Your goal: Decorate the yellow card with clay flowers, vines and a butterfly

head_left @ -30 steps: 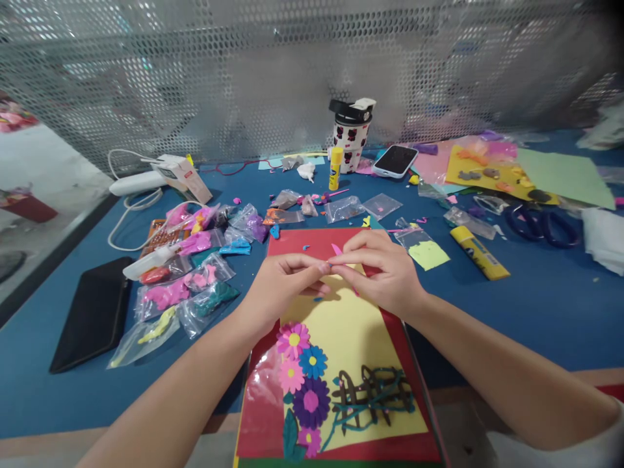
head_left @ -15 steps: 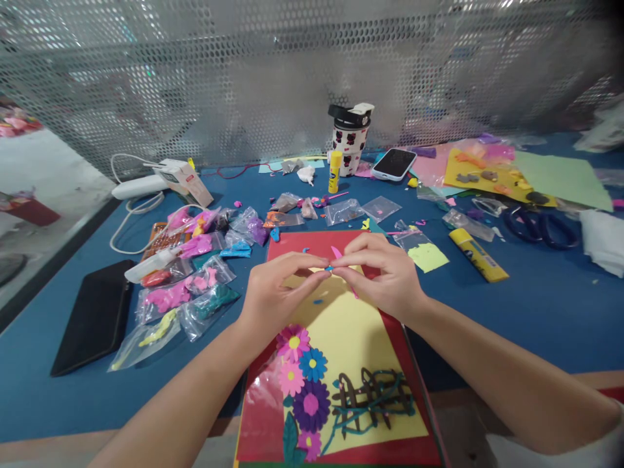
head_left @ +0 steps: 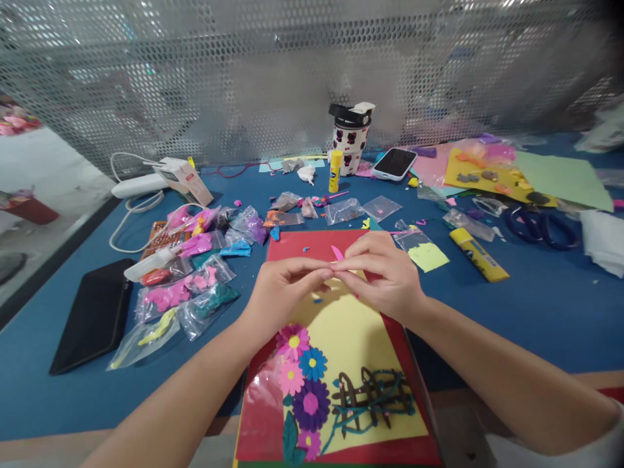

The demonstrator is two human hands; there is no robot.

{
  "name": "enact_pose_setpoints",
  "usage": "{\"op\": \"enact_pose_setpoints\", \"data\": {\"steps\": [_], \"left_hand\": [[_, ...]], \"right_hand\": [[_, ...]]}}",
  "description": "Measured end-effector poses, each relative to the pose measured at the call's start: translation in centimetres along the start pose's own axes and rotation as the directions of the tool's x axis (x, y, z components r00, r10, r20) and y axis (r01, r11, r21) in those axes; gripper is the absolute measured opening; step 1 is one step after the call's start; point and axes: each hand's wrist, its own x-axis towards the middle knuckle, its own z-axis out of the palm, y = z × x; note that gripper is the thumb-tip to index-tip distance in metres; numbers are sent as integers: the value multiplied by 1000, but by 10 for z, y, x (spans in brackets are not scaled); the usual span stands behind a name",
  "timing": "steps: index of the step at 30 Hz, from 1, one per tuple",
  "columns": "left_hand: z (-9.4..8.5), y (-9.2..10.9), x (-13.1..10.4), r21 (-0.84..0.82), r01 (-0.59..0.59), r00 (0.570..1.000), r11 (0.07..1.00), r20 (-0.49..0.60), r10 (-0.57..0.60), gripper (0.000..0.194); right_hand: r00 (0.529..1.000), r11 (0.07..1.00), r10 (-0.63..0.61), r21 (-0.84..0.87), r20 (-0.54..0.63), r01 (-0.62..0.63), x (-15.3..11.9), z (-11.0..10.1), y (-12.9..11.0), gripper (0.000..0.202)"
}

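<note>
Above the top of a pale yellow sheet (head_left: 358,338) on a red backing (head_left: 312,242), my left hand (head_left: 285,289) and my right hand (head_left: 385,278) meet at pinched fingertips. A tiny piece of blue clay, seen there half a second ago, is now hidden between the fingers. Behind my right fingers lies a pink plastic clay knife (head_left: 337,252), partly covered. Small blue clay bits (head_left: 305,249) dot the backing and sheet. Clay flowers (head_left: 311,404) in pink, blue and purple line the sheet's left side, beside a brown clay fence (head_left: 366,400) with teal vines.
Bagged coloured clay (head_left: 168,296) and a black tablet (head_left: 92,315) lie left. A glue stick (head_left: 334,171), a tumbler (head_left: 349,140) and a phone (head_left: 394,164) are at the back. Right are a yellow box (head_left: 478,255), scissors (head_left: 541,227) and coloured paper (head_left: 560,179).
My fingertips have drawn closer together, and the left hand has shifted slightly right. The blue piece between them has gone out of sight.
</note>
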Motion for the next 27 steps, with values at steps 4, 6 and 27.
{"op": "enact_pose_setpoints", "data": {"steps": [4, 6, 27], "left_hand": [[2, 3, 1, -160, 168, 986, 973, 37, -164, 14], [1, 3, 2, -202, 208, 978, 957, 66, -198, 14], [-7, -4, 2, 280, -258, 959, 925, -37, 279, 19]], "right_hand": [[1000, 999, -14, -44, 4, 14, 0, 0, 1, 8], [1000, 999, -17, -46, 12, 17, 0, 0, 1, 10], [995, 995, 98, -6, 22, -98, -1, 0, -1, 4]]}}
